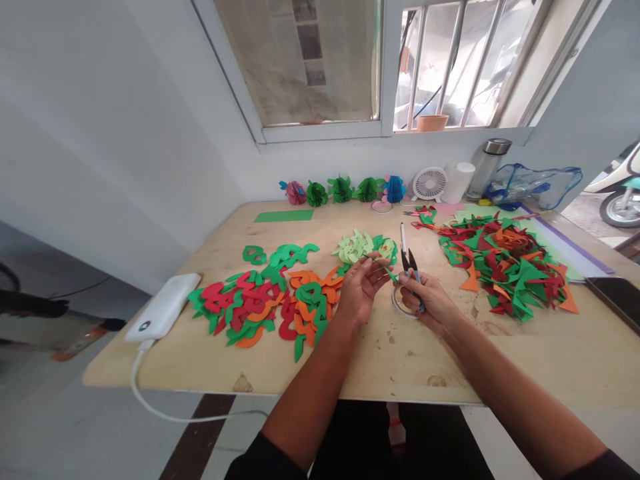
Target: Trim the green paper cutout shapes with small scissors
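Observation:
My left hand (364,287) pinches one end of a narrow green paper piece (388,272) over the middle of the table. Its other end reaches the fingertips of my right hand (429,299), which is closed around small scissors (412,264) with blue handles and dark blades that point away from me. Beneath the right hand lies a roll of tape (400,305), partly covered. Just beyond my hands are a cluster of pale green cut paper pieces (353,247) and a white pen (403,235). Left of my left hand spreads a pile of curved red, green and orange paper cutouts (257,297).
A heap of pointed paper scraps (515,260) covers the table's right side, beside a dark phone (617,300). A white power bank (164,308) with a cable sits at the left edge. Folded paper figures (342,190), a small fan (430,183) and a bottle (487,170) line the wall.

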Demonstrator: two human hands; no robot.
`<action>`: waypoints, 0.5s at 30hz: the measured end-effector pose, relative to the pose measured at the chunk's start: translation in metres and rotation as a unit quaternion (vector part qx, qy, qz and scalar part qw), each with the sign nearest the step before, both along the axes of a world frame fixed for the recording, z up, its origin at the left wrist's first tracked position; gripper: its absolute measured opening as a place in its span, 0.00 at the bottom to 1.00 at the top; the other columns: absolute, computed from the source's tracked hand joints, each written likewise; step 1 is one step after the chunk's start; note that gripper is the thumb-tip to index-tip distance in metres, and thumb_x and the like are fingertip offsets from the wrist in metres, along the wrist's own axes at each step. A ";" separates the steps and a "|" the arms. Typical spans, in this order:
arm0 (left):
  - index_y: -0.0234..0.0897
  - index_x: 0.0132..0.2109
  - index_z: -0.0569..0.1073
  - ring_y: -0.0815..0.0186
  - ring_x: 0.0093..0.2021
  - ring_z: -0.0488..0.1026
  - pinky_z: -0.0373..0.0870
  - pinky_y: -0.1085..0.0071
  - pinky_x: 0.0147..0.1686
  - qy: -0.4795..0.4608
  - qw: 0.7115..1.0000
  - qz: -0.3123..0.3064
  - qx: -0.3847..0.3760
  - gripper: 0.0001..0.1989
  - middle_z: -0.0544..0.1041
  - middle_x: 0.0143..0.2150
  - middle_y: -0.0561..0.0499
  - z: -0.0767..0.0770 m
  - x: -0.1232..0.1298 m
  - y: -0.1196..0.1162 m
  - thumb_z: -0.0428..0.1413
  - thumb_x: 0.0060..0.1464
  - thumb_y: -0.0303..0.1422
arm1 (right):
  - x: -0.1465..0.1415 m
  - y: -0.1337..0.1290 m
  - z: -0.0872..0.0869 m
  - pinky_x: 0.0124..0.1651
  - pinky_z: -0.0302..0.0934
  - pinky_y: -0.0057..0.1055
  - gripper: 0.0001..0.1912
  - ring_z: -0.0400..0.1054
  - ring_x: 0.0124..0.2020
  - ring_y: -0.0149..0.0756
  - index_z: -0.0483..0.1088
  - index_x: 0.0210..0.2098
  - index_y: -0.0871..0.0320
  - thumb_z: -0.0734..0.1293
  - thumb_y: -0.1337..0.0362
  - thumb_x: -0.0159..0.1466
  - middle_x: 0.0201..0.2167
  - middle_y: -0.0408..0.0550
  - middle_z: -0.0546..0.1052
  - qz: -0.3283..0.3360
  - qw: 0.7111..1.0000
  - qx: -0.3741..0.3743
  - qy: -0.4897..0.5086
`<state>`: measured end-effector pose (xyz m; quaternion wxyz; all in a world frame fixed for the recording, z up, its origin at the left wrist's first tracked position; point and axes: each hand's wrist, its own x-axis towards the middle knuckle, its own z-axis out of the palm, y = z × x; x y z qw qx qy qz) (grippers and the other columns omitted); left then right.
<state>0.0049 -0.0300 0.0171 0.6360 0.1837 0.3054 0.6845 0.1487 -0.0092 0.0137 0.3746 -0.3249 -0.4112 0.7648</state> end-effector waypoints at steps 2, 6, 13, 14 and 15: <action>0.34 0.41 0.73 0.63 0.36 0.77 0.68 0.64 0.43 0.000 1.000 -0.001 0.003 0.11 0.79 0.35 0.46 0.000 0.000 0.000 0.57 0.49 0.32 | 0.000 0.000 0.000 0.17 0.32 0.25 0.17 0.41 0.13 0.20 0.61 0.26 0.57 0.73 0.56 0.51 0.12 0.31 0.54 0.001 1.000 0.002 -0.001; 0.34 0.41 0.73 0.63 0.37 0.77 0.68 0.64 0.44 -0.002 1.000 -0.003 0.001 0.11 0.79 0.35 0.46 0.000 0.000 0.000 0.57 0.49 0.32 | 0.000 0.000 0.001 0.17 0.32 0.25 0.17 0.41 0.13 0.20 0.61 0.26 0.57 0.73 0.56 0.51 0.12 0.31 0.54 0.005 1.000 0.003 0.000; 0.34 0.41 0.72 0.64 0.35 0.76 0.68 0.65 0.42 -0.005 1.000 0.001 -0.003 0.11 0.79 0.34 0.46 0.002 0.000 -0.001 0.56 0.49 0.31 | 0.000 0.000 -0.001 0.17 0.32 0.25 0.16 0.42 0.13 0.20 0.62 0.26 0.58 0.72 0.57 0.52 0.11 0.32 0.55 0.007 1.000 0.007 0.008; 0.34 0.41 0.72 0.64 0.35 0.76 0.68 0.65 0.42 -0.004 1.000 0.001 -0.002 0.10 0.79 0.34 0.46 0.002 0.000 0.000 0.56 0.49 0.31 | 0.000 0.000 -0.001 0.17 0.32 0.25 0.16 0.42 0.13 0.20 0.62 0.26 0.58 0.72 0.57 0.52 0.11 0.32 0.55 0.007 1.000 0.006 0.009; 0.34 0.40 0.72 0.64 0.35 0.76 0.68 0.65 0.42 -0.003 1.000 0.001 -0.001 0.10 0.79 0.34 0.46 0.002 0.000 0.000 0.56 0.48 0.30 | 0.000 0.000 -0.001 0.17 0.32 0.25 0.16 0.42 0.13 0.20 0.62 0.26 0.58 0.72 0.57 0.52 0.11 0.32 0.55 0.008 1.000 0.005 0.010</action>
